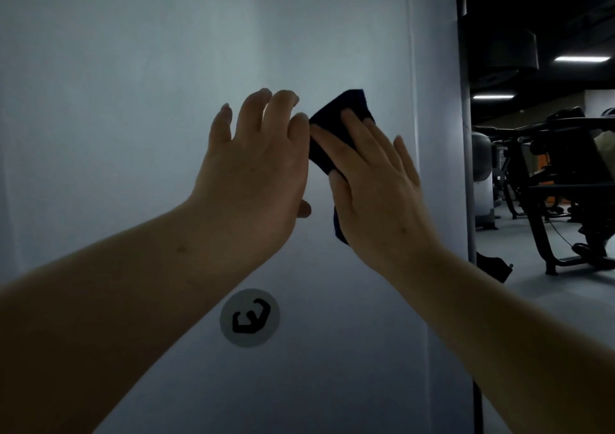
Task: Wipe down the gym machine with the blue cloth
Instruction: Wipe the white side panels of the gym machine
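**Cloth pressed flat, panel edge close on the right**

Both forearms reached in from the near edge of the view toward a pale upright panel (133, 67) of the gym machine. Right hand (376, 180) lay with straight fingers flat on the blue cloth (336, 120), pressing it against the panel rather than curling round it; no grip was closed on the cloth. Left hand (256, 164) hovered just beside it, fingers loosely bent and holding nothing, fingertips touching or nearly touching the cloth's left edge. Whether that hand rested on the panel could not be told.

A corner of the cloth hung loose below the right palm. My judgement: held by pressure alone, the cloth could slip and drop if the palm lifted during a stroke, or bunch under the hand.

Just right of the hand ran the panel's vertical edge beside a grey post (466, 167); a rightward stroke could run off it. Wide bare panel lay to the left and above. A round logo sticker (249, 317) sat below. Other dark exercise machines (565, 184) stood far right.
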Demonstrator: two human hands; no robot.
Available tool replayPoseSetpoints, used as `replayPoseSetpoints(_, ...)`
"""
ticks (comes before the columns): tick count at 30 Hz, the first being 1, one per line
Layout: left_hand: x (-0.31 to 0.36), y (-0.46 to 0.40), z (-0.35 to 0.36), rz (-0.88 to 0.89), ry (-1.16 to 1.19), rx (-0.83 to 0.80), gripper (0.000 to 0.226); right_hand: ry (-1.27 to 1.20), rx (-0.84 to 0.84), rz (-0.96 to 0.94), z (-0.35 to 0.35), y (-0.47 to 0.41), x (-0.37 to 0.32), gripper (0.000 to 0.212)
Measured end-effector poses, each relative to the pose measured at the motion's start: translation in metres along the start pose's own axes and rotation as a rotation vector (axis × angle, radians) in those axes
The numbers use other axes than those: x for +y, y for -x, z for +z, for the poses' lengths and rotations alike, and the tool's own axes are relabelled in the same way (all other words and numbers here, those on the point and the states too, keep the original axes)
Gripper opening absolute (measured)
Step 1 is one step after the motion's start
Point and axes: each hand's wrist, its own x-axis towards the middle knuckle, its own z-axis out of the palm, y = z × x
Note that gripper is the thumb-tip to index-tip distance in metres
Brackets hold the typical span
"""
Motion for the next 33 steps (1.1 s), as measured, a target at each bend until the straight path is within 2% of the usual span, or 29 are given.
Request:
replayPoseSetpoints(8, 0.007, 0.000, 0.003, -0.040, -0.052, -0.058, 0.104, 0.011, 0.000, 0.038, 0.006, 0.031, 0.005, 0.054)
replayPoseSetpoints(14, 0.012, -0.002, 0.004, -0.057, -0.029, -0.030, 0.115, -0.006, 0.038, 0.082, 0.000, -0.006, 0.006, 0.052)
replayPoseSetpoints(21, 0.017, 0.000, 0.013, -0.013, -0.051, -0.057, 0.105, 0.005, 0.026, 0.109, 0.012, 0.042, 0.010, 0.053)
replayPoseSetpoints(28, 0.021, 0.002, 0.013, 0.029, -0.013, -0.009, 0.104, -0.034, 0.039, 0.205, 0.002, 0.012, 0.015, 0.053)
replayPoseSetpoints(33, 0.036, 0.005, 0.020, 0.023, -0.024, -0.108, 0.106, -0.041, 0.026, 0.214, 0.014, 0.049, 0.015, 0.053)
